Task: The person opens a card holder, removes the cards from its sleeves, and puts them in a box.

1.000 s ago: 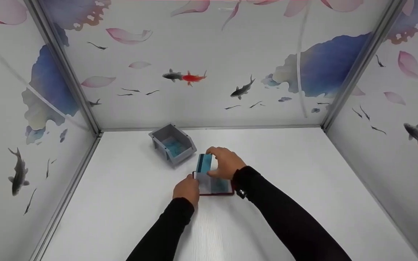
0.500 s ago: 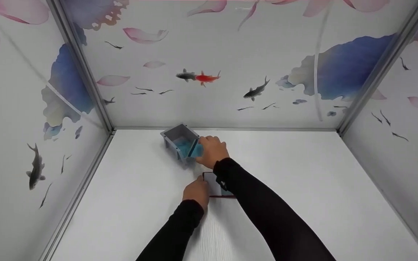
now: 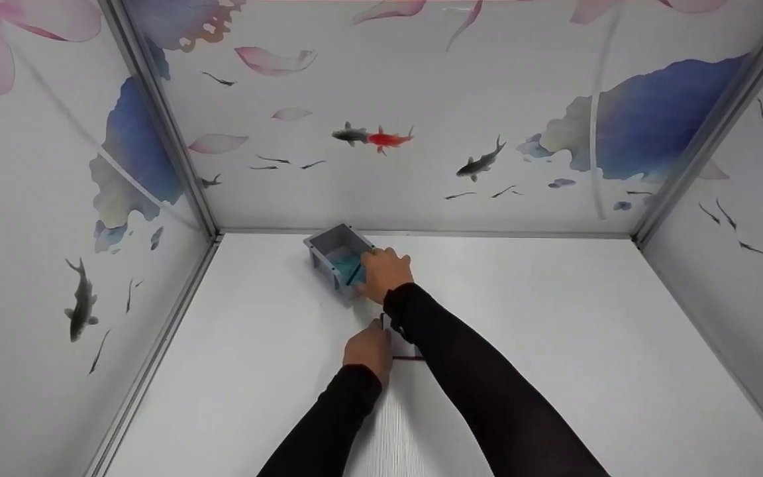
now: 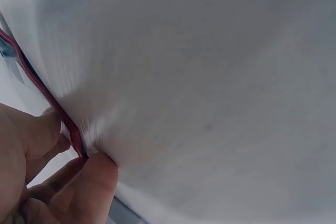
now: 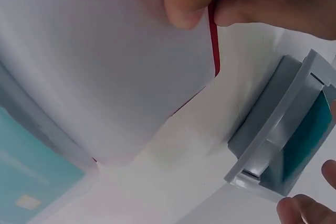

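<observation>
Near the back wall, a grey plastic bin [image 3: 342,244] stood angled on the white table [image 3: 554,331], a teal card [image 5: 307,137] tilted within its rim. Nearer the person, the left hand [image 3: 368,351] pinched the edge of a red-edged card holder [image 5: 121,72] between thumb and fingers. The right hand [image 3: 387,275] was at the bin's right side, fingers and thumb apart; whether it gripped the card could not be told. The holder lay open, partly under the right sleeve [image 3: 474,371], another teal card [image 5: 37,171] in its clear pocket.
</observation>
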`<control>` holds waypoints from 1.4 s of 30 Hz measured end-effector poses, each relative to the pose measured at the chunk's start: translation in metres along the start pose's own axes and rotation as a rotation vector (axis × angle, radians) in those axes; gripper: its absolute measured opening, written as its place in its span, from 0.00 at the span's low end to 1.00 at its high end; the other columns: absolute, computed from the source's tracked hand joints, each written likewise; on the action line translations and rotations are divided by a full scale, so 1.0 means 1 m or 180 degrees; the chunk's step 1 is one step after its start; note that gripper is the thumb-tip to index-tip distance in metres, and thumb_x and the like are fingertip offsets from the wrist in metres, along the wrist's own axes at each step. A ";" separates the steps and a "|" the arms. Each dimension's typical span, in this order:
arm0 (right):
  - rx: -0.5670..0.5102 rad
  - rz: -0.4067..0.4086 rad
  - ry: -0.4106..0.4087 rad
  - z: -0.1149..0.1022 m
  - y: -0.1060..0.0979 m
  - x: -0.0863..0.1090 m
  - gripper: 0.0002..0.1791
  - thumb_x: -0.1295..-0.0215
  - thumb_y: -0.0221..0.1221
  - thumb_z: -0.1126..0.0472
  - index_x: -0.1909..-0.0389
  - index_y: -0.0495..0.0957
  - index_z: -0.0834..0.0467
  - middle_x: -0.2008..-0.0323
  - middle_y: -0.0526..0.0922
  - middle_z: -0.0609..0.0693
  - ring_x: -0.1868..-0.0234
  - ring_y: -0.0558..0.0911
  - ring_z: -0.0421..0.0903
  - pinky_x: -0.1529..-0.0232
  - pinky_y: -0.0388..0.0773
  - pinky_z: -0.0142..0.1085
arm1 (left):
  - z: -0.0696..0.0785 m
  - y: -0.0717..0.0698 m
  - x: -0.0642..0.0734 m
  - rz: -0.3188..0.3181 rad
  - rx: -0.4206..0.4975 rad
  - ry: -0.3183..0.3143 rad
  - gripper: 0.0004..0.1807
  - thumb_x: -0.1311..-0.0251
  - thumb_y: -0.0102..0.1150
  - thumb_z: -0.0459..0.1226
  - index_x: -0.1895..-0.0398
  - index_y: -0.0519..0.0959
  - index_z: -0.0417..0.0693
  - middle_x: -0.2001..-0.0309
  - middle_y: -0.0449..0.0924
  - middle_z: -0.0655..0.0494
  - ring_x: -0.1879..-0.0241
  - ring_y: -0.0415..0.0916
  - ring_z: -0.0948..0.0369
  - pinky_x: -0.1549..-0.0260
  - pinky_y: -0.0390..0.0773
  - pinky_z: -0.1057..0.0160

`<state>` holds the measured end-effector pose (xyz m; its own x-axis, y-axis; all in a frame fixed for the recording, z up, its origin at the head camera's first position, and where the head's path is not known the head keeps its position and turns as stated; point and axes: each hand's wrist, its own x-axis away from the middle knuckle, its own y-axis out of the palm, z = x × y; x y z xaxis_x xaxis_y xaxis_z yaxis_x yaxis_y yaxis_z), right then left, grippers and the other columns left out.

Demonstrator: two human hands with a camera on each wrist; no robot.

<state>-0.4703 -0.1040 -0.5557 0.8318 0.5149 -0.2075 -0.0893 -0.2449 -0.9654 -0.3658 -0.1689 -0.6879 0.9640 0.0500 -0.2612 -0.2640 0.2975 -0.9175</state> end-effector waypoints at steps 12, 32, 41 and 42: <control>-0.0302 -0.0130 -0.0327 0.045 -0.020 0.040 0.17 0.22 0.72 0.51 0.41 0.91 0.56 0.39 0.92 0.57 0.39 0.89 0.61 0.37 0.83 0.71 | 0.030 -0.068 0.026 0.0086 -0.0460 0.0505 0.07 0.25 0.66 0.28 0.61 0.91 0.38 0.53 0.91 0.44 0.65 0.91 0.51 0.66 0.92 0.52; -0.0602 -0.0984 -0.0270 0.121 -0.019 0.145 0.42 0.44 0.87 0.42 0.29 0.86 0.46 0.29 0.87 0.47 0.32 0.84 0.51 0.29 0.81 0.61 | 0.038 -0.081 0.022 -0.0435 -0.0595 0.0118 0.09 0.25 0.70 0.29 0.47 0.92 0.34 0.43 0.90 0.39 0.53 0.94 0.46 0.51 0.94 0.50; -0.0604 -0.0782 -0.0233 0.120 -0.031 0.155 0.36 0.36 0.82 0.45 0.28 0.85 0.45 0.20 0.77 0.55 0.24 0.79 0.59 0.27 0.79 0.68 | 0.049 -0.084 0.022 -0.0559 -0.0510 0.0066 0.10 0.23 0.68 0.29 0.45 0.91 0.34 0.43 0.91 0.39 0.50 0.94 0.46 0.46 0.93 0.49; -0.0625 -0.0739 -0.0226 0.120 -0.032 0.157 0.35 0.35 0.81 0.45 0.28 0.85 0.45 0.21 0.77 0.56 0.25 0.79 0.59 0.28 0.79 0.67 | 0.051 -0.083 0.021 -0.0574 -0.0508 0.0061 0.10 0.23 0.68 0.29 0.45 0.91 0.34 0.42 0.91 0.39 0.49 0.94 0.46 0.46 0.93 0.49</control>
<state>-0.4025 0.0829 -0.5762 0.7767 0.6299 -0.0023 0.2118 -0.2644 -0.9409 -0.3219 -0.1441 -0.6023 0.9956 -0.0090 -0.0930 -0.0907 0.1455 -0.9852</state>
